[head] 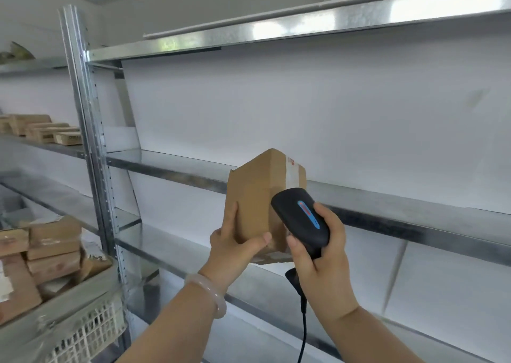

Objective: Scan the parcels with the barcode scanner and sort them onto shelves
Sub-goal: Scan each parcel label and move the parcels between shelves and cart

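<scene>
While the left hand [235,241] holds a brown cardboard parcel [257,196] upright at the centre of the frame, the right hand [323,257] holds a black barcode scanner [301,216] just beside it. The left hand's fingers are curled round the parcel's left face and its thumb is pressed across the near face close to the bottom edge. A pale bracelet [210,293] sits on the left wrist. The parcel carries a strip of clear tape and a white label [293,171] on its upper right face. It stands in front of the middle board of the metal shelving [414,207]; whether its base touches the board below cannot be told.

The right hand's fingers are wrapped round the scanner's handle, thumb on the near side. The scanner's head overlaps the parcel's right edge, and contact between the two cannot be confirmed. A blue and red strip runs along the top of the head. A black cable [304,332] drops from the handle to the bottom edge of the frame.

At lower left, a white lattice crate [91,332] holds a stack of brown boxes [52,249]. At middle left, beyond the shelving's upright post [88,130], a row of small boxes [41,131] lies on another shelf.
</scene>
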A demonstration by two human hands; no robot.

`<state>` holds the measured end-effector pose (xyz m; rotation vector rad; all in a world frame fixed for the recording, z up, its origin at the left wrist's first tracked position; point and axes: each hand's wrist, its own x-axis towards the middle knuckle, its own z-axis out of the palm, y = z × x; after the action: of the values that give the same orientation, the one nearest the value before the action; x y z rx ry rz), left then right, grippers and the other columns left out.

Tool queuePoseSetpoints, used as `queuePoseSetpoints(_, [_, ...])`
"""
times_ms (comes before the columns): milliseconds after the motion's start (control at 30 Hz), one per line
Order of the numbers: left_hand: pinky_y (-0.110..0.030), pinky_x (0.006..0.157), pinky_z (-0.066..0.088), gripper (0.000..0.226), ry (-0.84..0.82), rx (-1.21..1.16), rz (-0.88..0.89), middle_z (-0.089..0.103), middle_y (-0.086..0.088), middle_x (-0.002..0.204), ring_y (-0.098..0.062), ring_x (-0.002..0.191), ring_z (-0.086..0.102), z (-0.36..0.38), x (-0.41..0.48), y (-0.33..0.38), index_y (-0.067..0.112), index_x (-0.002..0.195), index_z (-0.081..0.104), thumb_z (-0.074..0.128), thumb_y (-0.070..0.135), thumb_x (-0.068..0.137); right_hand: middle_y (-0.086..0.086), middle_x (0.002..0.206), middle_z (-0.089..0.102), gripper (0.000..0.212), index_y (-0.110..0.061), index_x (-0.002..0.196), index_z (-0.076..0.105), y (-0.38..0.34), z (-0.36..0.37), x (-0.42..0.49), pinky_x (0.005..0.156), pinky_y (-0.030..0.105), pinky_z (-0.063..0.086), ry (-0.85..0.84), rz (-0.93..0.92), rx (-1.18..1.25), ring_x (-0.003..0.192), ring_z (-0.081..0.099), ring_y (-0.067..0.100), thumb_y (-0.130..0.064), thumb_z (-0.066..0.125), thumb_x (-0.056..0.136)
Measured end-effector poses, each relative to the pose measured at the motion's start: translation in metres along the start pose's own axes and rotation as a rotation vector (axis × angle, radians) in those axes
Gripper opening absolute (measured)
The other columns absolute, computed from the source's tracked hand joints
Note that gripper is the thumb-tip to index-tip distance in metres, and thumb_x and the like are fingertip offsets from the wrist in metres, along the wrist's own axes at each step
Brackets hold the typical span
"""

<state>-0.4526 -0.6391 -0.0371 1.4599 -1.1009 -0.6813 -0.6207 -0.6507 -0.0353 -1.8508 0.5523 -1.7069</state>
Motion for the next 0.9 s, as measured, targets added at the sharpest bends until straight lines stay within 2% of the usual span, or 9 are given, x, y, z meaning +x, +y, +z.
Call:
queuePoseSetpoints(100, [-0.035, 0.098, 0.051, 0.125, 0.043, 0.041, -0.026, 0.033, 0.000, 0.142, -0.025, 0.122, 0.049, -0.023, -0.004, -0.011, 0.052, 0.150, 0.013, 0.063, 0.083, 0.040, -0.038, 0.123, 0.047, 0.062, -0.060, 0.122, 0.037, -0.003, 0.027, -0.006, 0.079, 0.004, 0.044, -0.029, -0.009, -0.009, 0.110, 0.055, -0.003, -0.022, 0.067, 0.082])
queuePoseSetpoints(200, [-0.045, 0.096, 0.055, 0.119, 0.103, -0.063, -0.057, 0.036, 0.001, 0.143, -0.027, 0.120, 0.052, -0.045, -0.008, -0.019, 0.052, 0.146, 0.022, 0.072, 0.077, 0.040, -0.036, 0.124, 0.048, 0.056, -0.056, 0.124, 0.037, -0.003, 0.049, -0.010, 0.083, 0.007, 0.045, -0.073, 0.014, 0.013, 0.113, 0.056, 0.001, -0.033, 0.067, 0.083])
queuePoseSetpoints(400, [-0.049, 0.108, 0.045, 0.097, 0.041, -0.274, 0.000, 0.045, 0.007, 0.141, -0.025, 0.125, 0.052, -0.077, -0.029, -0.036, 0.055, 0.135, 0.025, 0.082, 0.061, 0.058, -0.046, 0.106, 0.051, 0.053, -0.040, 0.129, 0.035, 0.006, 0.068, -0.002, 0.079, 0.005, 0.044, -0.019, 0.168, 0.070, 0.101, 0.055, -0.014, -0.017, 0.064, 0.090])
queuePoseSetpoints(467, [-0.041, 0.104, 0.048, 0.083, 0.012, -0.291, 0.016, 0.048, 0.009, 0.139, -0.020, 0.124, 0.053, -0.084, -0.033, -0.043, 0.054, 0.139, 0.024, 0.074, 0.041, 0.074, -0.032, 0.109, 0.055, 0.051, -0.042, 0.128, 0.032, 0.008, 0.070, -0.001, 0.079, 0.011, 0.045, -0.021, 0.238, 0.095, 0.099, 0.056, -0.012, -0.021, 0.061, 0.092])
queuePoseSetpoints(567, [-0.020, 0.087, 0.046, 0.070, -0.024, -0.264, 0.002, 0.049, 0.017, 0.135, -0.007, 0.121, 0.051, -0.093, -0.034, -0.056, 0.056, 0.141, 0.025, 0.062, 0.020, 0.094, -0.017, 0.116, 0.057, 0.049, -0.052, 0.121, 0.034, 0.010, 0.075, -0.005, 0.085, 0.021, 0.050, -0.042, 0.293, 0.097, 0.102, 0.060, 0.000, -0.026, 0.062, 0.091])
queuePoseSetpoints(667, [-0.019, 0.086, 0.049, 0.067, 0.007, -0.059, -0.002, 0.046, 0.016, 0.135, -0.005, 0.121, 0.048, -0.098, -0.034, -0.069, 0.054, 0.138, 0.039, 0.063, 0.033, 0.079, -0.030, 0.114, 0.054, 0.050, -0.055, 0.118, 0.036, 0.006, 0.082, -0.012, 0.083, 0.016, 0.049, -0.048, 0.248, 0.094, 0.105, 0.059, 0.000, -0.025, 0.063, 0.089])
queuePoseSetpoints(767, [-0.034, 0.082, 0.061, 0.048, 0.093, -0.046, 0.015, 0.060, 0.001, 0.120, -0.017, 0.110, 0.061, -0.092, -0.038, -0.071, 0.037, 0.120, 0.047, 0.071, 0.016, 0.084, -0.043, 0.110, 0.050, 0.054, -0.045, 0.123, 0.036, 0.001, 0.092, -0.023, 0.077, 0.005, 0.046, -0.139, 0.181, 0.082, 0.109, 0.053, -0.009, -0.015, 0.065, 0.088])
queuePoseSetpoints(833, [-0.034, 0.078, 0.062, 0.069, 0.123, -0.178, 0.041, 0.061, 0.001, 0.119, -0.019, 0.110, 0.063, -0.087, -0.042, -0.069, 0.038, 0.125, 0.038, 0.081, 0.010, 0.079, -0.042, 0.112, 0.049, 0.058, -0.040, 0.126, 0.037, -0.001, 0.100, -0.033, 0.080, 0.004, 0.045, -0.201, 0.157, 0.077, 0.110, 0.052, -0.010, -0.010, 0.066, 0.087])
queuePoseSetpoints(900, [-0.033, 0.078, 0.060, 0.096, 0.172, -0.248, 0.106, 0.059, 0.004, 0.125, -0.018, 0.113, 0.063, -0.086, -0.042, -0.070, 0.052, 0.130, 0.025, 0.090, 0.024, 0.067, -0.035, 0.121, 0.049, 0.061, -0.044, 0.129, 0.037, -0.002, 0.107, -0.043, 0.085, 0.007, 0.045, -0.245, 0.141, 0.071, 0.116, 0.052, -0.005, -0.014, 0.068, 0.086])
